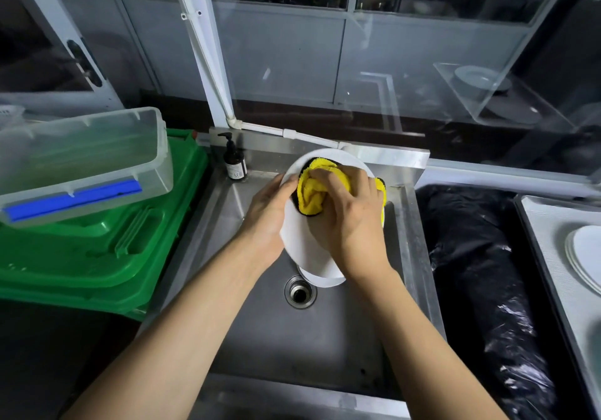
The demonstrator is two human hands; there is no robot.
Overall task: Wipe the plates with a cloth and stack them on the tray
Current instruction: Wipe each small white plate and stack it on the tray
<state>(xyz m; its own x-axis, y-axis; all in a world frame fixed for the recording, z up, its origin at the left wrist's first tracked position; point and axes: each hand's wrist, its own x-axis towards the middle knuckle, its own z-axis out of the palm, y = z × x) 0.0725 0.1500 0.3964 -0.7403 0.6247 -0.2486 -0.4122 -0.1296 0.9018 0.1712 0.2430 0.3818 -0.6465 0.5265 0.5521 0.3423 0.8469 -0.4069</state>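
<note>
Holding the plate (300,244) tilted up over the sink (260,331) probably lets any drips fall toward the drain (300,291) instead of onto a counter, and it turns the plate's face toward the person. The left hand (271,214) grips the plate's left rim, thumb on the near face and fingers wrapped round behind, which steadies it against the push of wiping. The right hand (353,224) is curled over the bunched yellow cloth (313,193) and presses it against the upper part of the plate. Bunching the cloth likely gives a thicker pad under the palm. The tray (546,240) sits to the right, beyond a black bag (481,273), and a stack (585,257) of white plates lies on it, so a wiped plate has only a short reach to go. This one seems mid-wipe, not ready to set down.

Much is hidden. The left fingertips are behind the plate, and the right hand and cloth cover most of its face, so I cannot tell how clean or dry it is. A white edge shows just below the plate near the drain; whether it is a second plate or this plate's own underside is unclear. The tray and stack are cut off by the right edge, so the count is unknown. At the sink's back left corner stands a dark pump bottle (234,162), its label too small to read. Left of the sink a clear box (81,159) rests on a green crate (97,250).
</note>
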